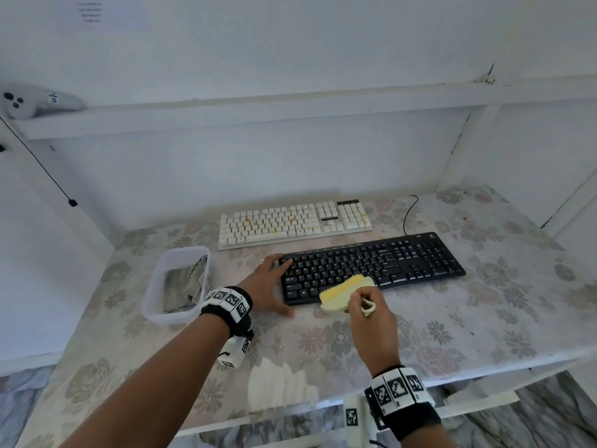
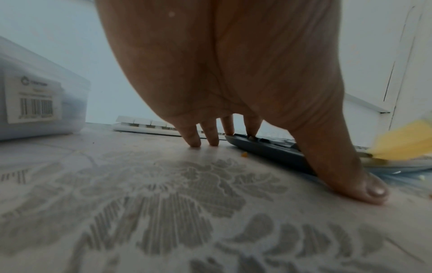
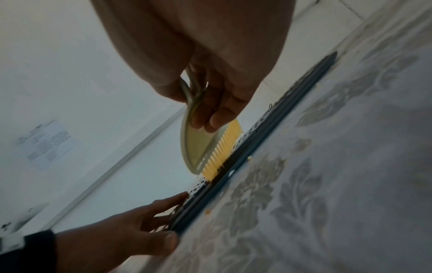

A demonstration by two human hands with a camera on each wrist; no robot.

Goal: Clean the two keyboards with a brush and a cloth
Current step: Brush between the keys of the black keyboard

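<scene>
A black keyboard (image 1: 371, 266) lies on the flowered table, and a white keyboard (image 1: 294, 223) with orange stains lies behind it. My right hand (image 1: 368, 307) grips the looped handle of a pale brush (image 1: 345, 291) with yellow bristles (image 3: 222, 153), which touch the black keyboard's front rows. My left hand (image 1: 269, 281) lies spread at the keyboard's left end (image 2: 257, 146), fingers straight on the corner and the table, thumb (image 2: 364, 186) along the front edge. A crumpled cloth (image 1: 184, 289) sits in a clear tub (image 1: 155, 302).
A cable (image 1: 407, 215) runs from the black keyboard toward the back wall. Small orange crumbs (image 3: 208, 211) lie on the table by the keyboard's front edge. A white shelf (image 1: 226, 114) spans the wall above, with a white controller (image 1: 35, 101) at its left end.
</scene>
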